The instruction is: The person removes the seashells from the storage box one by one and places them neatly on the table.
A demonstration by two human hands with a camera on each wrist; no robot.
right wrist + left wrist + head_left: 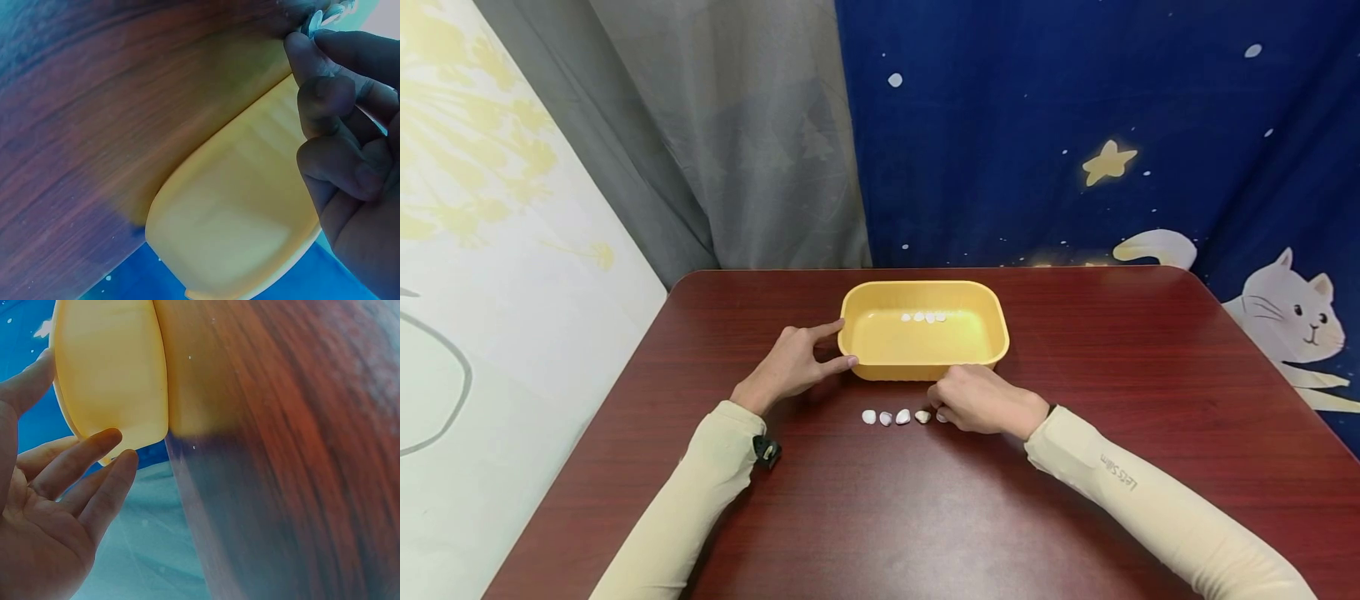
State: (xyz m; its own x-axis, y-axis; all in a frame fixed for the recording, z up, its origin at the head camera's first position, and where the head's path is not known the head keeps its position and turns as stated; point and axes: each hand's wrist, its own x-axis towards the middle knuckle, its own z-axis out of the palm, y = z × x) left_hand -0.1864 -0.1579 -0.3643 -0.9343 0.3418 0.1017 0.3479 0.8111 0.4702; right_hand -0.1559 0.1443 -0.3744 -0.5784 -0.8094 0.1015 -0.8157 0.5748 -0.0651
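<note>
A yellow plastic basin (925,371) stands on the table, with several small whitish shells (919,317) lying in a line inside it. My left hand (790,367) is at the basin's left end, thumb and forefinger spread and touching its wall; in the left wrist view its fingers look fairly straight. In front of the basin, several more shells (903,417) form a row on the table. At the row's right end, my right hand (981,402) pinches a shell (314,24) between thumb and forefinger, the other fingers curled. That hand partly covers this shell in the head view.
The dark red-brown wooden table (880,517) extends around the basin. Behind it hang a grey curtain (760,125) and a blue one (1000,150) with stars and a cat. A white patterned panel (512,292) borders the left side.
</note>
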